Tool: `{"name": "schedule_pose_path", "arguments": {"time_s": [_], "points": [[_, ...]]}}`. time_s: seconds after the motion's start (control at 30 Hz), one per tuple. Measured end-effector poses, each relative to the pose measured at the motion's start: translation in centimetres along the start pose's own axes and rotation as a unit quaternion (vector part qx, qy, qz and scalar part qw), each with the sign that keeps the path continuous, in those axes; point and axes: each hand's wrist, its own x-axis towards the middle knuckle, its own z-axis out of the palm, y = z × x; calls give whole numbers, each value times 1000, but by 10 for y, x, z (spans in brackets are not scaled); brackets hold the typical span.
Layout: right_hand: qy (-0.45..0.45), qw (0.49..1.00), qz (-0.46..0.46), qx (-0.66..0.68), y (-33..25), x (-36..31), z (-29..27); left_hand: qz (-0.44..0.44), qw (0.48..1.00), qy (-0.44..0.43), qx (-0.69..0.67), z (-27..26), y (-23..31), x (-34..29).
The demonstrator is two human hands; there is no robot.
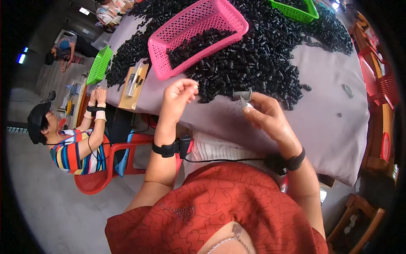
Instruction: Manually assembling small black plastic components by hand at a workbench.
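Observation:
My right hand (270, 116) pinches a small, crumpled, silvery grey strip (242, 95) between thumb and fingers, over the near edge of a heap of small black plastic parts (258, 59). To its left, my left hand (178, 96) is raised with thumb and fingertips pressed together. Anything between those fingertips is too small to make out. The left hand is just in front of a pink perforated basket (157, 59), which sits tilted on the heap with more black parts inside. Both hands are apart from each other.
A green basket (100, 65) stands at the table's left edge, near a cardboard piece (129, 95). Another green basket (302, 10) lies at the back right. A person in a striped shirt (80, 148) sits at left on a red chair (114, 158). The table has a grey cloth (321, 122).

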Motion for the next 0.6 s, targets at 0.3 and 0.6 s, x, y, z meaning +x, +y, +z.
{"name": "schedule_pose_path", "arguments": {"time_s": [0.3,0.6], "points": [[2,1000,4,-19,6,2,-3,3,965,-9,260,16,-4,-16],[-9,999,4,-36,-2,-2,1,69,952,-19,299,22,0,-22]]}}
